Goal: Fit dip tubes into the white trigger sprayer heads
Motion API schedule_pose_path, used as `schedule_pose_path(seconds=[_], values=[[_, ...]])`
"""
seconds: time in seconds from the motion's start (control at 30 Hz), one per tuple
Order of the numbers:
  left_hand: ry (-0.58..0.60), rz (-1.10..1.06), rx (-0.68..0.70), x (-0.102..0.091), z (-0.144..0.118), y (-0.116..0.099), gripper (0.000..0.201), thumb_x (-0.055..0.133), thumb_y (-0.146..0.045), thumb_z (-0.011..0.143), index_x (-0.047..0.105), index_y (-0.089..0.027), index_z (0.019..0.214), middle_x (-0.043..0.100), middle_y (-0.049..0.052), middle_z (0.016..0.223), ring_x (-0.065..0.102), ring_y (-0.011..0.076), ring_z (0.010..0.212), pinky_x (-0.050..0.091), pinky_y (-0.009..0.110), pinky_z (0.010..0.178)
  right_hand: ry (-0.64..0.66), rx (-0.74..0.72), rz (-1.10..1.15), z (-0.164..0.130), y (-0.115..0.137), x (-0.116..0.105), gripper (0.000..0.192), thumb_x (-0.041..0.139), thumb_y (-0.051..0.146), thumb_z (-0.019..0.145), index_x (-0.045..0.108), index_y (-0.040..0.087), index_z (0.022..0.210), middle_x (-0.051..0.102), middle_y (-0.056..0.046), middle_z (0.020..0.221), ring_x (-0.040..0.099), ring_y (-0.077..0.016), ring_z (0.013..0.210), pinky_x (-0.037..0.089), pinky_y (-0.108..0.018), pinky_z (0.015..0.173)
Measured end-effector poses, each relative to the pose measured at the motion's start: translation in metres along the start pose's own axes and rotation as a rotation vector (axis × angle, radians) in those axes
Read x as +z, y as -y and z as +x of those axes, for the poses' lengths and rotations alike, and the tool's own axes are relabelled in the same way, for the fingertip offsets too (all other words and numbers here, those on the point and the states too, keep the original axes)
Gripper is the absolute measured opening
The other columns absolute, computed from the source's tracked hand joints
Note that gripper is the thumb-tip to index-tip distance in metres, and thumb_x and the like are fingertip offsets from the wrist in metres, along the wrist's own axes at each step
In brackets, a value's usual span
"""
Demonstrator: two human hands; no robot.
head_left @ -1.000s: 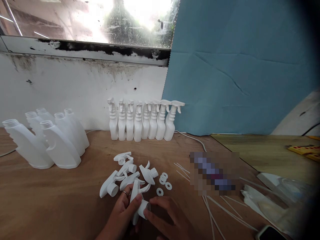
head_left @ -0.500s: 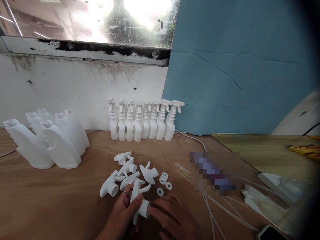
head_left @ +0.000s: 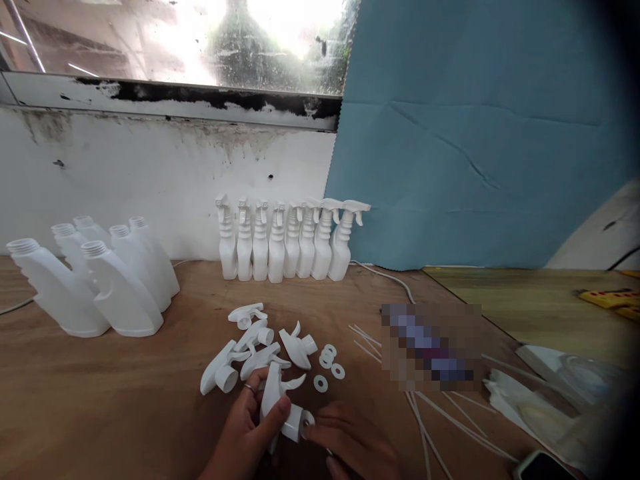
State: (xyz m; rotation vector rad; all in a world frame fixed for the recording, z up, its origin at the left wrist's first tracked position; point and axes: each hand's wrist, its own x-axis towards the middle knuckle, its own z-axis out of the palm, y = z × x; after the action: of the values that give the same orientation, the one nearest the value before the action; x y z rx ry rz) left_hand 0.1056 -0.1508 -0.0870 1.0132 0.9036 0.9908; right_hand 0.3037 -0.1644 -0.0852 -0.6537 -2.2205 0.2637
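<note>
Your left hand (head_left: 253, 427) was wrapped round a white trigger sprayer head (head_left: 277, 393), thumb across its neck, ring showing on one finger; the head sat low in the middle of the view, just above the wooden surface (head_left: 100, 400), nozzle end pointing away from you and its screw collar (head_left: 294, 421) toward your right. Your right hand (head_left: 350, 443) was at that collar w/ fingertips pinched on a small white washer (head_left: 308, 419), held right against the collar's open end; can't tell if the washer was seated inside or only touching. So left hand closed on the sprayer head, right hand closed in a pinch on the washer. Just beyond your hands lay a loose pile of more sprayer heads (head_left: 250, 347), and beside them, to the right, a few spare washers (head_left: 327, 363) flat on the wood. Thin white dip tubes (head_left: 450, 420) were scattered further right, near a blurred-out patch. At the back, against the white wall, stood a row of finished spray bottles (head_left: 285, 240), touching one another, sprayers fitted. Well to the left stood a cluster of open-necked white bottles (head_left: 95, 280), no heads on. Blue sheet (head_left: 475, 133) hung behind the right half. Clear plastic bags (head_left: 550, 393) lay at the far right, w/ a phone corner (head_left: 540, 467) at the bottom edge.
</note>
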Motion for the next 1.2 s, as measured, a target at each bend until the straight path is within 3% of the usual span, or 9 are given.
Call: schedule_pose_path(seconds=[0.13,0.23,0.33,0.43,0.63,0.8,0.9,1.1,1.2], values=[[-0.025,0.078,0.083,-0.001,-0.005,-0.005,0.058,0.065,-0.057,0.081,0.048,-0.019,0.12,0.06,0.003,0.085,0.054,0.0129,0.062,0.045,0.022,0.055,-0.141,0.17,-0.053,-0.001,0.001,-0.014,0.04,0.047,0.008,0.086,0.057,0.023,0.121,0.07,-0.007,0.103,0.066,-0.0219,0.093,0.055,-0.031,0.084],[-0.068,0.349,0.213,-0.001,-0.013,-0.011,0.045,0.063,-0.052,0.082,0.057,-0.022,0.115,0.067,0.005,0.097,0.061,0.0212,0.086,0.047,0.027,0.074,-0.21,0.394,-0.045,-0.003,-0.002,-0.019,0.036,0.048,0.019,0.093,0.057,0.028,0.127,0.07,-0.005,0.104,0.067,-0.0224,0.093,0.057,-0.03,0.085],[-0.153,0.672,0.264,-0.002,-0.019,-0.012,0.041,0.065,-0.05,0.079,0.063,-0.029,0.113,0.069,0.002,0.079,0.061,0.0209,0.07,0.041,0.027,0.063,-0.24,0.537,-0.009,-0.003,-0.002,-0.021,0.035,0.048,0.026,0.097,0.056,0.028,0.131,0.07,-0.005,0.102,0.069,-0.022,0.087,0.058,-0.03,0.085],[-0.167,0.773,0.345,-0.004,-0.018,-0.008,0.038,0.066,-0.047,0.078,0.064,-0.03,0.112,0.067,0.0,0.068,0.06,0.0211,0.06,0.038,0.028,0.059,-0.25,0.622,0.035,0.001,0.002,-0.022,0.035,0.048,0.032,0.097,0.059,0.025,0.129,0.069,-0.009,0.111,0.068,-0.0249,0.098,0.055,-0.032,0.093],[-0.05,1.013,0.437,-0.02,-0.009,0.001,0.044,0.065,-0.039,0.083,0.059,-0.027,0.125,0.073,0.006,0.079,0.066,0.0244,0.059,0.039,0.03,0.057,-0.285,0.719,0.107,0.003,0.007,-0.018,0.03,0.051,0.04,0.096,0.064,0.025,0.118,0.072,-0.006,0.104,0.07,-0.022,0.089,0.058,-0.027,0.083],[-0.075,1.238,0.809,-0.026,-0.007,-0.005,0.06,0.062,-0.032,0.087,0.039,-0.026,0.143,0.069,0.01,0.11,0.069,0.0249,0.082,0.048,0.029,0.065,-0.295,0.745,0.143,0.0,0.005,-0.009,0.031,0.052,0.042,0.095,0.066,0.025,0.116,0.071,-0.007,0.109,0.069,-0.0226,0.096,0.057,-0.027,0.083],[-0.161,1.37,0.995,-0.025,-0.007,-0.014,0.054,0.06,-0.027,0.088,0.044,-0.022,0.138,0.065,0.013,0.117,0.069,0.0247,0.087,0.051,0.029,0.068,-0.267,0.763,0.16,-0.001,0.003,-0.004,0.034,0.05,0.045,0.095,0.066,0.023,0.115,0.072,-0.007,0.096,0.069,-0.021,0.08,0.058,-0.026,0.069],[-0.132,1.403,1.046,-0.035,0.004,-0.032,0.024,0.055,-0.017,0.089,0.055,-0.019,0.113,0.067,0.008,0.105,0.068,0.0156,0.081,0.049,0.023,0.066,-0.242,0.756,0.224,-0.005,-0.003,0.002,0.039,0.048,0.049,0.094,0.065,0.022,0.117,0.067,-0.004,0.082,0.057,-0.0145,0.052,0.052,-0.024,0.055],[-0.25,1.36,0.958,-0.05,0.024,-0.051,0.018,0.051,-0.022,0.092,0.057,-0.019,0.109,0.067,0.005,0.101,0.066,0.0149,0.084,0.047,0.023,0.071,-0.245,0.813,0.298,-0.006,-0.005,0.005,0.043,0.044,0.053,0.095,0.063,0.02,0.117,0.063,-0.002,0.074,0.053,-0.0142,0.05,0.048,-0.026,0.055]])
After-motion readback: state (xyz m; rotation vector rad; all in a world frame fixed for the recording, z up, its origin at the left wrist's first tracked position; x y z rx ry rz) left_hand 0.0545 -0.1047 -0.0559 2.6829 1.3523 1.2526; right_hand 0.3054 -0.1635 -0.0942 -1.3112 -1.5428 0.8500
